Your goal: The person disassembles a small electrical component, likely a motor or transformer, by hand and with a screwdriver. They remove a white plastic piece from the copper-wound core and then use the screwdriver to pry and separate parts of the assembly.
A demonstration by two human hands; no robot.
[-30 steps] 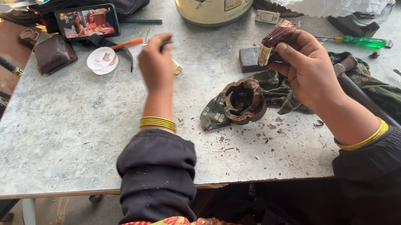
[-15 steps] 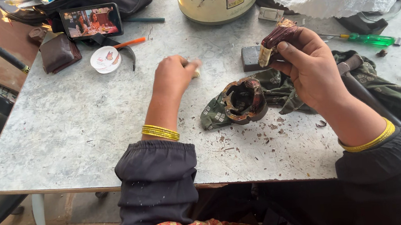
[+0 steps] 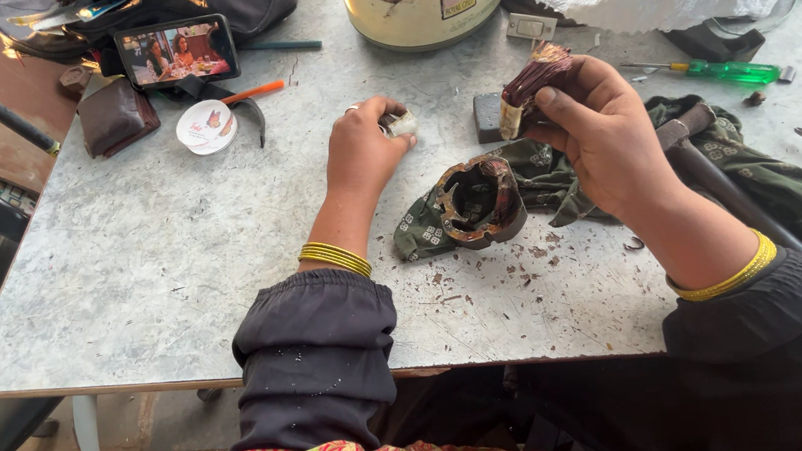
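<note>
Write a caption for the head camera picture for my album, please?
Right hand holds a dark wire bundle, left hand grips a small pale piece over a grey table.

Both arms wear loose black sleeves, pushed up and bunched into thick folds just below the elbow, leaving the forearms bare. The cloth of the left sleeve is flecked with small pale specks of dust. The left hand has a stack of thin gold bangles at the wrist; the right hand has 1 gold bangle sitting higher, close against the sleeve's edge. At the bottom of the view, over the lap, shows red fabric patterned with yellow and green.
</note>
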